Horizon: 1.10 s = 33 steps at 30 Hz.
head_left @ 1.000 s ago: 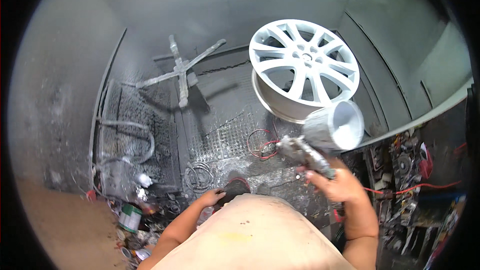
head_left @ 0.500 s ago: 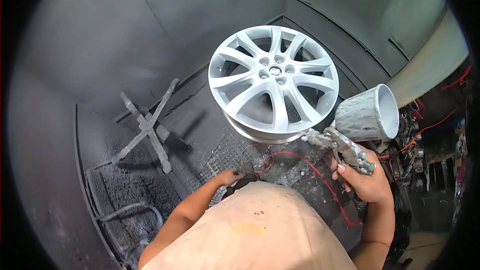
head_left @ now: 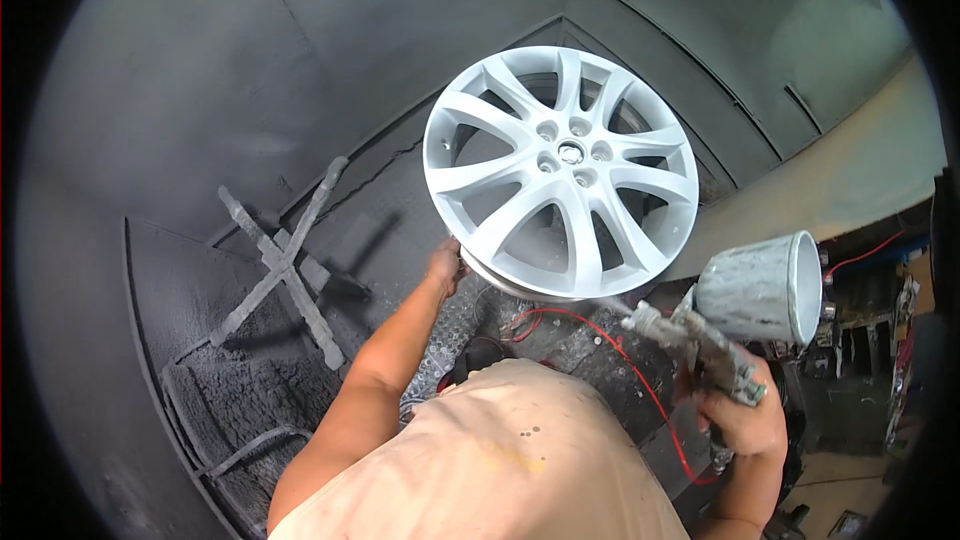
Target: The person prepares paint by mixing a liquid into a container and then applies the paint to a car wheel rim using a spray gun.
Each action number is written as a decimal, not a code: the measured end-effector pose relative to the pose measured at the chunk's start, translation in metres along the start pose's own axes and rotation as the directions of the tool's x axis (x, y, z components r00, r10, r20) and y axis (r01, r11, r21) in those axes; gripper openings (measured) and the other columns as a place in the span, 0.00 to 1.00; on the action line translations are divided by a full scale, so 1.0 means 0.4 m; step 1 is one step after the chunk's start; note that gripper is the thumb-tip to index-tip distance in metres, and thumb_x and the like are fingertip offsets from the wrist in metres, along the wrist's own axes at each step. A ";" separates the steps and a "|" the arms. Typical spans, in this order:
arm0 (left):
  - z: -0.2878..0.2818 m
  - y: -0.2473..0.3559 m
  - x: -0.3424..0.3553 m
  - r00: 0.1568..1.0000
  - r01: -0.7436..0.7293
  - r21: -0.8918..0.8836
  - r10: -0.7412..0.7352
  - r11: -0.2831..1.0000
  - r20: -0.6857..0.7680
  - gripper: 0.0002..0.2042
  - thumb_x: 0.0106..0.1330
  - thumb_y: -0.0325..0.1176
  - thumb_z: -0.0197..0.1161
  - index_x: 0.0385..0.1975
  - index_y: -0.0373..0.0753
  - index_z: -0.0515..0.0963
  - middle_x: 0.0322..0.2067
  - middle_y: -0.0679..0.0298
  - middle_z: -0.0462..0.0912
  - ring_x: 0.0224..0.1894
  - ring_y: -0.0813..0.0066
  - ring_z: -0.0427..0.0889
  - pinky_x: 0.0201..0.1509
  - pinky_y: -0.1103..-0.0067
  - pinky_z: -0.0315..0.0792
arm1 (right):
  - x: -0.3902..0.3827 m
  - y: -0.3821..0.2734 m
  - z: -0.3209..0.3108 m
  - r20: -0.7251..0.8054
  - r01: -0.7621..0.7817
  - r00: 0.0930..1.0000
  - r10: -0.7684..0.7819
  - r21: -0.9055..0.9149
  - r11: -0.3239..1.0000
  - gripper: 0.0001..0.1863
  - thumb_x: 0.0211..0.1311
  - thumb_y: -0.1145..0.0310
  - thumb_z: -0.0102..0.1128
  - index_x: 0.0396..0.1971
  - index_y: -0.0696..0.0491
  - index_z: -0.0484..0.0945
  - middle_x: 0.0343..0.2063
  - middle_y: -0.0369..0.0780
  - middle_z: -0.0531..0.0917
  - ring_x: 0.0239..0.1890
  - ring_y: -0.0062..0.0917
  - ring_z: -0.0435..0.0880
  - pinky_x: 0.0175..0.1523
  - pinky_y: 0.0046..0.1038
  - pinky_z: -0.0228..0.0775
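Note:
A white-painted alloy wheel (head_left: 582,230) with several paired spokes sits face up, tilted toward me. My left hand (head_left: 446,266) grips its near left edge, the fingertips partly hidden behind the barrel. In my right hand (head_left: 742,418), the fingers are wrapped round the handle of a paint-smeared spray gun (head_left: 690,340). A large paint-streaked cup (head_left: 745,290) is fixed on the gun, its round end facing right. The nozzle points left at the wheel's near lower edge, and a faint mist shows in front of it.
A grey-coated cross-shaped stand (head_left: 283,265) rises at the left, beside a shaggy overspray-covered pad (head_left: 250,400). A red air hose (head_left: 640,375) curves over the speckled floor below the gun. Grey walls (head_left: 400,30) enclose the far side. Cluttered shelving (head_left: 860,325) stands at the right.
My left hand has moved forward from near my waist to the wheel's edge. The spray gun has shifted slightly right and nearer me, and mist now shows at its nozzle.

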<state>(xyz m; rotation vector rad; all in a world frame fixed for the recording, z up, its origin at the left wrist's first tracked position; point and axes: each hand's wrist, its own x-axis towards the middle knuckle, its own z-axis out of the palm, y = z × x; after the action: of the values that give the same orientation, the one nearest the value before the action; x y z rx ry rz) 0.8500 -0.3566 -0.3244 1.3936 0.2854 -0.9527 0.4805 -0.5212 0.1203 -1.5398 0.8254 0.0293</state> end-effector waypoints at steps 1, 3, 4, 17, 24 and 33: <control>0.003 -0.004 -0.006 1.000 -0.005 -0.020 0.005 1.000 0.006 0.16 0.77 0.44 0.48 0.57 0.46 0.73 0.42 0.70 0.81 0.37 0.77 0.77 0.44 0.74 0.73 | -0.002 -0.006 0.005 0.015 0.001 1.000 -0.001 -0.002 1.000 0.23 0.51 0.79 0.60 0.51 0.64 0.77 0.33 0.40 0.85 0.26 0.20 0.79 0.27 0.23 0.71; 0.012 -0.010 -0.015 1.000 -0.012 -0.037 0.012 0.999 0.004 0.15 0.77 0.43 0.47 0.55 0.47 0.73 0.41 0.72 0.80 0.37 0.79 0.76 0.43 0.75 0.74 | -0.004 -0.008 0.013 0.137 0.060 0.988 -0.067 0.057 0.997 0.23 0.51 0.78 0.61 0.50 0.65 0.77 0.35 0.42 0.85 0.27 0.21 0.80 0.28 0.24 0.72; 0.017 -0.012 -0.019 1.000 0.001 -0.034 -0.001 0.999 -0.006 0.14 0.78 0.44 0.46 0.54 0.48 0.74 0.40 0.73 0.80 0.37 0.79 0.76 0.42 0.76 0.74 | 0.000 -0.007 0.034 0.086 0.051 0.995 -0.058 0.076 0.996 0.30 0.43 0.75 0.61 0.53 0.66 0.75 0.30 0.44 0.84 0.21 0.21 0.77 0.25 0.22 0.69; 0.098 -0.147 -0.129 0.998 0.049 -0.142 -0.041 0.989 0.053 0.12 0.79 0.46 0.46 0.47 0.48 0.73 0.36 0.71 0.78 0.35 0.77 0.76 0.41 0.75 0.74 | 0.001 -0.009 -0.034 -0.009 0.057 0.998 -0.058 -0.102 0.993 0.27 0.53 0.82 0.58 0.57 0.63 0.74 0.30 0.37 0.82 0.28 0.18 0.77 0.32 0.22 0.71; 0.199 -0.247 -0.197 0.992 0.114 -0.246 -0.095 0.963 0.087 0.14 0.78 0.48 0.48 0.51 0.48 0.72 0.42 0.67 0.77 0.39 0.74 0.77 0.43 0.75 0.74 | 0.018 0.031 -0.129 -0.148 0.218 0.961 -0.233 -0.113 0.969 0.17 0.55 0.77 0.57 0.47 0.63 0.76 0.29 0.39 0.82 0.19 0.15 0.73 0.22 0.18 0.65; 0.357 -0.295 -0.229 0.912 0.349 -0.056 -0.325 0.936 0.252 0.16 0.80 0.40 0.43 0.56 0.40 0.71 0.55 0.62 0.79 0.50 0.69 0.83 0.46 0.77 0.80 | 0.017 0.040 -0.225 -0.040 0.164 0.985 -0.165 -0.034 0.986 0.21 0.56 0.79 0.57 0.51 0.65 0.75 0.28 0.39 0.82 0.22 0.16 0.76 0.25 0.19 0.68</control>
<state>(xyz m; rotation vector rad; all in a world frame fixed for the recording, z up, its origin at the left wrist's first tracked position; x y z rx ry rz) 0.6603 -0.4376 -0.3143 1.1424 0.3944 -1.3627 0.4372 -0.6021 0.1191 -1.6384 0.7314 -0.1127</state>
